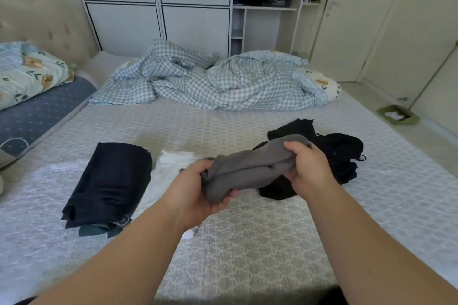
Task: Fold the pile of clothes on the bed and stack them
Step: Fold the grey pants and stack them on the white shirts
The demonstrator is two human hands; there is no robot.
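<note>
Left hand (198, 188) and right hand (306, 168), fingers clenched, hold bunched grey garment (245, 168) above bed (247, 242); uneven grip could ruin the fold.

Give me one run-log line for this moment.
both hands: holding bunched grey garment above bed | folded: dark stack, white piece | unfolded: black pile

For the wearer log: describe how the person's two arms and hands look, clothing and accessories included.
Both forearms are bare up to the frame's lower edge, with no sleeves in view. The left hand and right hand wear no gloves, and no rings, watch or bracelets show on the visible sides. No markings are visible.
</note>
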